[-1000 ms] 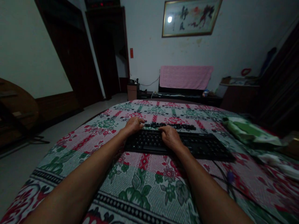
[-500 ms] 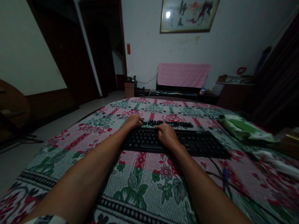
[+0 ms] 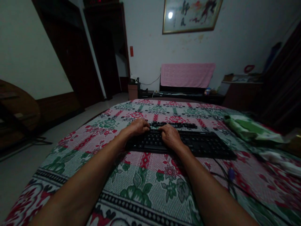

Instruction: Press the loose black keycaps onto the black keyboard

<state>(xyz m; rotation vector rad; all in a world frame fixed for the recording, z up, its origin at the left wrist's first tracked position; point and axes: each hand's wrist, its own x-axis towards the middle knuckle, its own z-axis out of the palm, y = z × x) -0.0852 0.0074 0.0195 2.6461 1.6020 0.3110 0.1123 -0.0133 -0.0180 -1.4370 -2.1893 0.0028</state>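
A black keyboard (image 3: 199, 146) lies across a bed covered with a floral red, green and white spread (image 3: 145, 185). Behind it sits a row of loose black keycaps (image 3: 181, 126). My left hand (image 3: 138, 126) rests at the keyboard's far left corner, fingers curled toward the left end of the keycap row. My right hand (image 3: 170, 136) lies on the keys left of the keyboard's middle, fingers bent down and their tips hidden. The room is dim, so what the fingertips hold does not show.
A dark cable with a purple plug (image 3: 231, 174) trails from the keyboard across the spread at the right. A green and white bundle of cloth (image 3: 249, 130) lies at the right. Beyond the bed stand a low cabinet with a pink cloth (image 3: 187, 75) and a dark doorway (image 3: 105, 53).
My left hand has shifted slightly right along the keyboard's far edge, toward the right hand. The view has wobbled a little. The keyboard has stayed put.
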